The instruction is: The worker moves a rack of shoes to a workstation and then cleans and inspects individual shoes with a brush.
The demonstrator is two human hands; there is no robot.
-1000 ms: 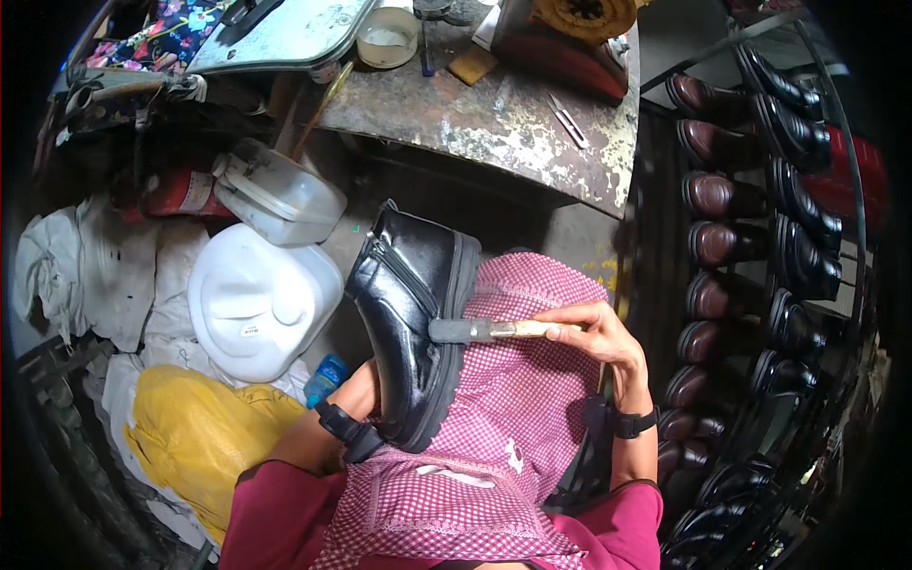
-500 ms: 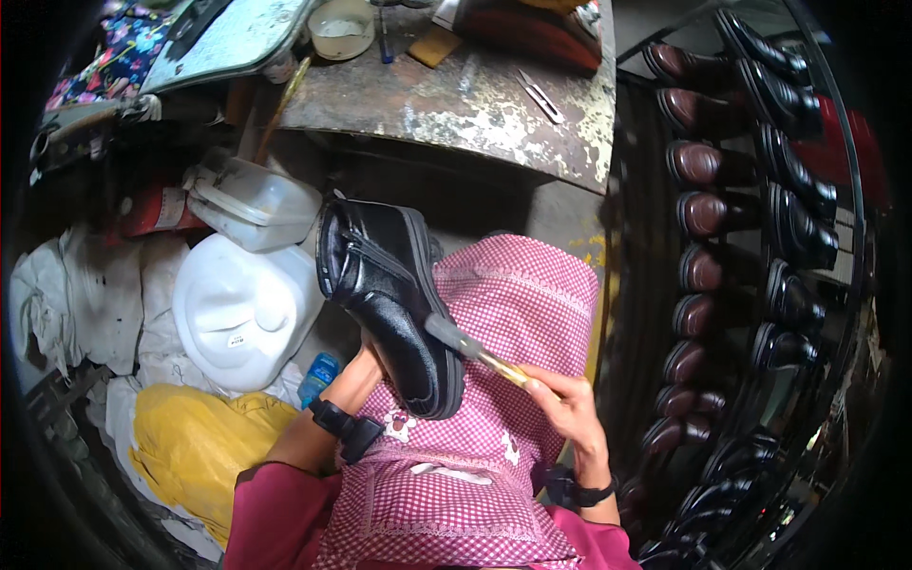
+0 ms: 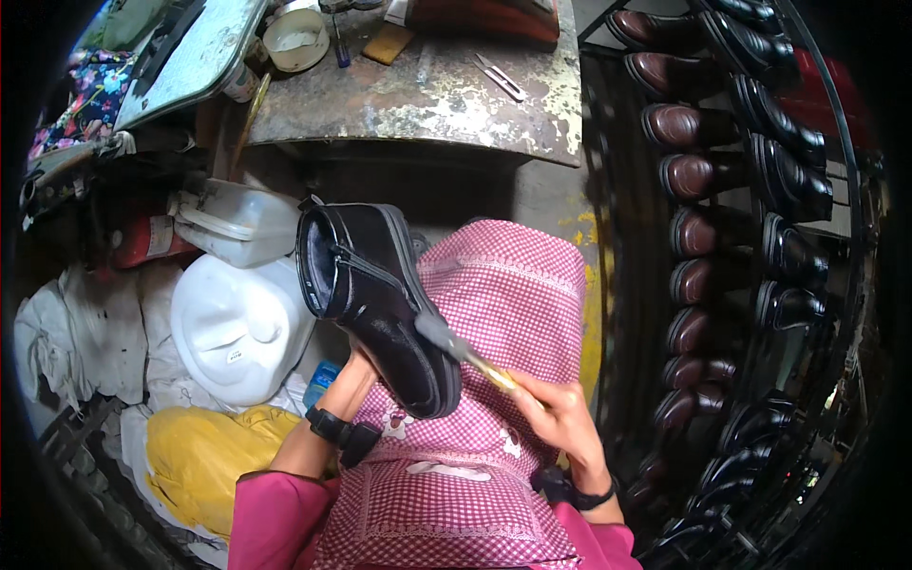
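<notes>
Right hand (image 3: 560,418) fingers pinch brush (image 3: 465,353) against black boot (image 3: 380,304)

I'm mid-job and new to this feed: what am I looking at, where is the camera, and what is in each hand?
There is no machine, just a person's two bare hands. The single picture comes from a wide camera on the person's head, looking down at the lap, so edges bend. The left hand reaches under a black boot and supports it above a pink checked apron. The right hand holds a small brush with its tip against the boot. Beside them are a white jug, a stained workbench and a rack of shoes.
</notes>
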